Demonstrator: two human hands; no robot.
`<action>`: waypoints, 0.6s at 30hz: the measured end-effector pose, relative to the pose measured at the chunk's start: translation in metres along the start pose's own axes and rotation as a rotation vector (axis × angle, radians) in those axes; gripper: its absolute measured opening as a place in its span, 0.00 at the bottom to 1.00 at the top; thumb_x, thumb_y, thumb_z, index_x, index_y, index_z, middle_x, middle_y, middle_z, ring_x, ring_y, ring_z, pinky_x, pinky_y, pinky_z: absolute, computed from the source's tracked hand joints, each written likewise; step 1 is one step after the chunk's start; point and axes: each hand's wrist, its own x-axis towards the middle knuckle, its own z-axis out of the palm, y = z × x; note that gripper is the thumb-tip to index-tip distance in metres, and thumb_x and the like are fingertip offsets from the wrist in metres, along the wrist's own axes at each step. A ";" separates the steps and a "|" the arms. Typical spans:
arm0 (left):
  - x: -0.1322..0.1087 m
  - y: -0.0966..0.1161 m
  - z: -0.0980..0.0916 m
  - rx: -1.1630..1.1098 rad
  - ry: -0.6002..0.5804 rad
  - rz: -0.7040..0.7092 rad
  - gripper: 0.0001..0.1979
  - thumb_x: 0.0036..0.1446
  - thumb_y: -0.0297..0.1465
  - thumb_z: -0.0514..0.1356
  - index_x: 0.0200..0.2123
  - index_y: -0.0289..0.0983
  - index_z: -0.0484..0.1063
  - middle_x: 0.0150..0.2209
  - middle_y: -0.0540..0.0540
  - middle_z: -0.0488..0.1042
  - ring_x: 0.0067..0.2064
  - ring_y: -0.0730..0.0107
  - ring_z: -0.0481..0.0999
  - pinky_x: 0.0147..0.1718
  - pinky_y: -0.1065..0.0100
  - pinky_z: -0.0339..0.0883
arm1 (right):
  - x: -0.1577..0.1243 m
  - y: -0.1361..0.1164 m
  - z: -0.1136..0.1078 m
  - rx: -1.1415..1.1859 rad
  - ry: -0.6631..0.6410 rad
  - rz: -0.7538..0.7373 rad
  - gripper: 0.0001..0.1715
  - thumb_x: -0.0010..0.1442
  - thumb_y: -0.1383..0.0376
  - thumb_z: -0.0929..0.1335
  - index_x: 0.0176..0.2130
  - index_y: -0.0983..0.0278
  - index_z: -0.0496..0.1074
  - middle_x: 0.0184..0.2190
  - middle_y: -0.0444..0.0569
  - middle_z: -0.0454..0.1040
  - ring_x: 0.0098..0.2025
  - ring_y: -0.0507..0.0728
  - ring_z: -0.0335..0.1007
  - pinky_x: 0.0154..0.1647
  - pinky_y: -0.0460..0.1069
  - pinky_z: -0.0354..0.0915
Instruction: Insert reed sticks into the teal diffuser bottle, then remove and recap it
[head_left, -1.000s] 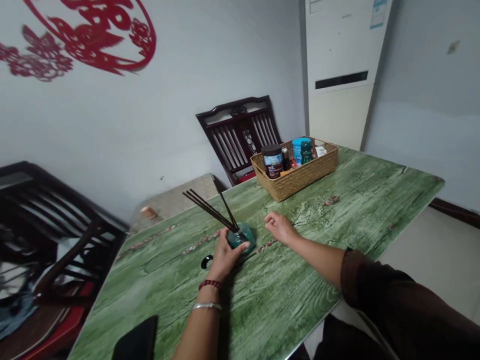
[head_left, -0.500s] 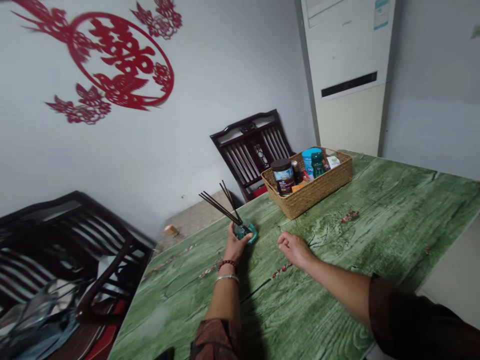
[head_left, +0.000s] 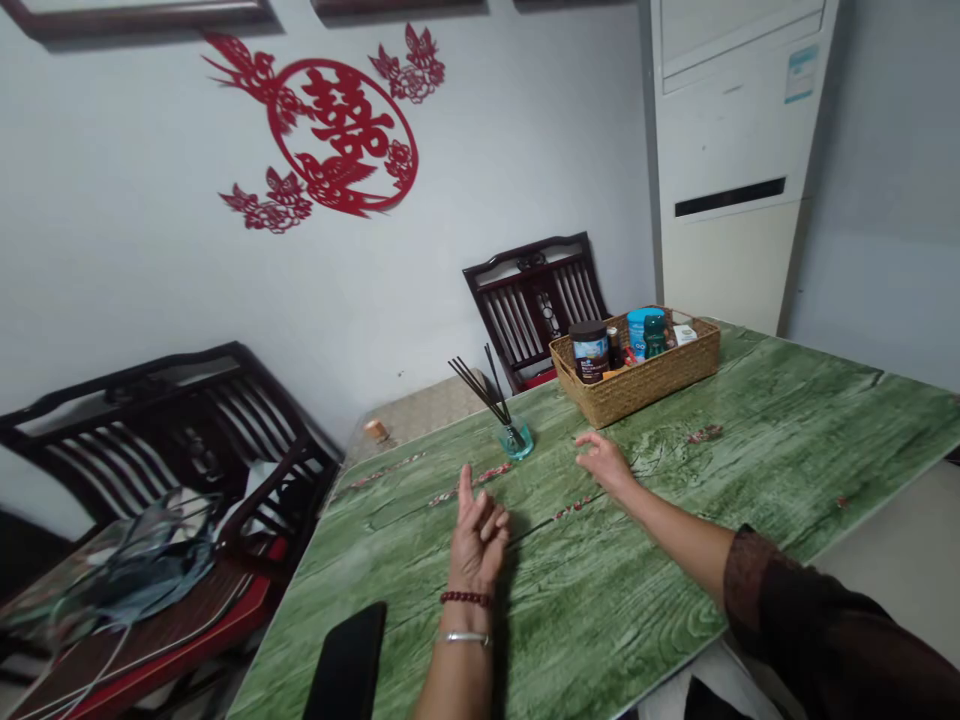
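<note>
The reed diffuser [head_left: 516, 440], a small teal glass with several dark sticks leaning out to the left, stands on the green wood-patterned table [head_left: 600, 600]. Just in front of it is my left hand [head_left: 480, 530], empty, with its index finger stretched out and the other fingers loosely bent. A red bead bracelet and a silver bangle circle that wrist. To the right, my right hand [head_left: 606, 465] is raised over the table near the wicker basket [head_left: 637, 390]; its fingers are bent with a gap at the thumb, and I see nothing in them.
Inside the basket are a brown-lidded jar [head_left: 590, 352], a blue container [head_left: 642, 330] and a dark green bottle [head_left: 655, 336]. A black phone [head_left: 346, 660] lies at the table's near left. Dark wooden chairs [head_left: 536, 300] stand behind and a bench [head_left: 187, 440] at left.
My left hand has let go of the reed diffuser and drawn back toward me. The diffuser stays on the table. My right hand's fingers have loosened. The view has shifted left, showing the phone.
</note>
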 end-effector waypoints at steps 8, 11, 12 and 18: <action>0.001 0.005 0.013 -0.189 -0.186 0.044 0.40 0.57 0.17 0.60 0.66 0.55 0.58 0.20 0.61 0.54 0.16 0.86 0.56 0.19 0.81 0.57 | -0.023 -0.092 0.000 0.808 -0.472 -0.100 0.39 0.50 0.69 0.71 0.60 0.54 0.64 0.17 0.29 0.45 0.18 0.46 0.34 0.20 0.43 0.46; 0.002 -0.011 0.000 -0.214 -0.150 -0.022 0.40 0.56 0.16 0.60 0.66 0.55 0.59 0.19 0.61 0.51 0.15 0.86 0.56 0.18 0.83 0.56 | -0.022 -0.068 0.003 0.929 -0.507 -0.054 0.37 0.52 0.68 0.72 0.60 0.52 0.65 0.17 0.29 0.44 0.18 0.46 0.32 0.19 0.43 0.43; 0.003 -0.014 -0.005 -0.222 -0.135 -0.039 0.40 0.56 0.16 0.60 0.66 0.55 0.60 0.19 0.61 0.51 0.15 0.86 0.56 0.18 0.83 0.56 | -0.020 -0.053 0.004 0.944 -0.510 -0.004 0.38 0.51 0.68 0.73 0.59 0.52 0.65 0.17 0.29 0.43 0.17 0.46 0.31 0.18 0.42 0.41; 0.004 -0.016 -0.014 -0.225 -0.075 -0.058 0.40 0.54 0.16 0.61 0.65 0.56 0.61 0.19 0.61 0.50 0.16 0.87 0.56 0.19 0.84 0.57 | -0.011 0.020 0.009 0.927 -0.526 0.244 0.44 0.45 0.69 0.74 0.59 0.52 0.64 0.15 0.28 0.41 0.17 0.45 0.29 0.19 0.43 0.36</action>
